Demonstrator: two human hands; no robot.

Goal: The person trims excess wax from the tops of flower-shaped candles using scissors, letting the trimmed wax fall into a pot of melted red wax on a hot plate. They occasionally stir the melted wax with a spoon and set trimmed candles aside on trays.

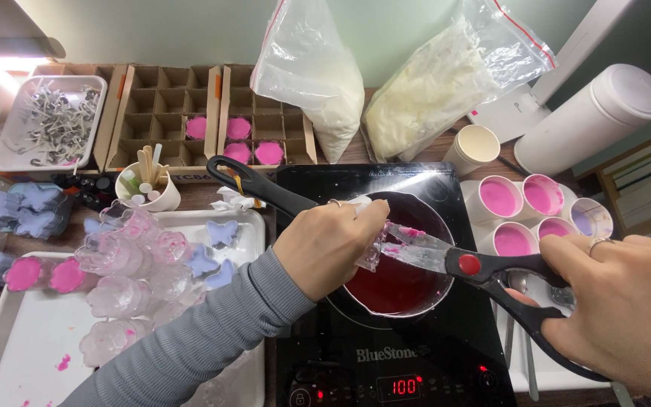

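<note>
Against the pale green wall at the worktop's back edge lean two clear bags (312, 71) of white flakes, beside brown divided boxes (212, 113) holding pink pieces and a white cylinder (593, 117) at the right corner. Over the pot (397, 286) of red liquid on the black cooktop (386, 354), the left hand (329, 245), arm reaching from the near edge, pinches a clear mould (374, 249). The right hand (627, 309) grips black scissors (484, 271), blades against the mould.
</note>
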